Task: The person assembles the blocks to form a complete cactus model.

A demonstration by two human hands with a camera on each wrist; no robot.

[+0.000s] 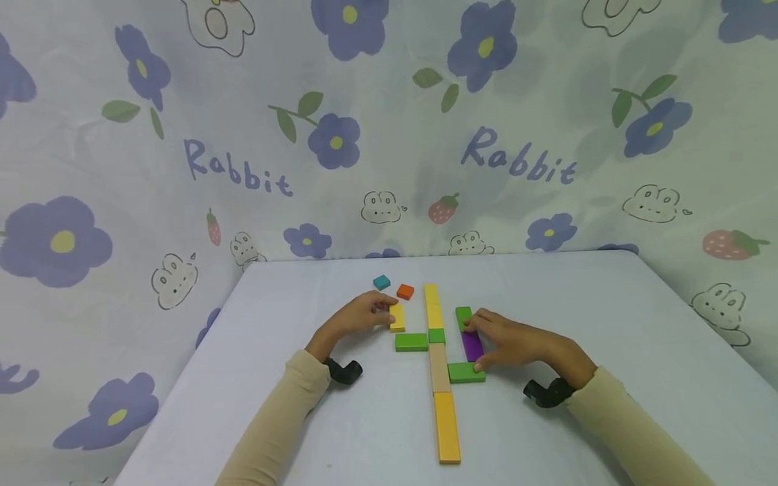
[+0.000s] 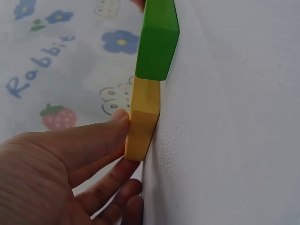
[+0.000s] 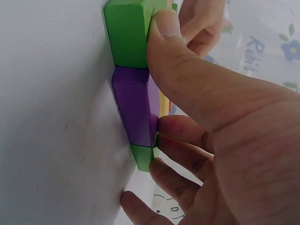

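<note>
My left hand (image 1: 360, 314) pinches a small yellow block (image 1: 398, 320) lying left of the central row, its thumb on the near side and a finger at the far end. A green block (image 1: 411, 343) stands crosswise just below it, abutting the row. On the other side, my right hand (image 1: 516, 341) rests over a bent line of blocks. Its thumb touches a crosswise green block (image 1: 468, 372); its loosely bent fingers lie along a purple block (image 3: 132, 105) and a second green block (image 1: 463, 316) beyond it.
The central row runs away from me: a long yellow block (image 1: 447, 428), a tan block (image 1: 439, 368), a small green block (image 1: 436, 336) and yellow pieces (image 1: 433, 314). Past the left hand lie an orange block (image 1: 405, 291) and a teal block (image 1: 381, 282). A patterned curtain (image 1: 389, 135) hangs behind the white table (image 1: 255, 297).
</note>
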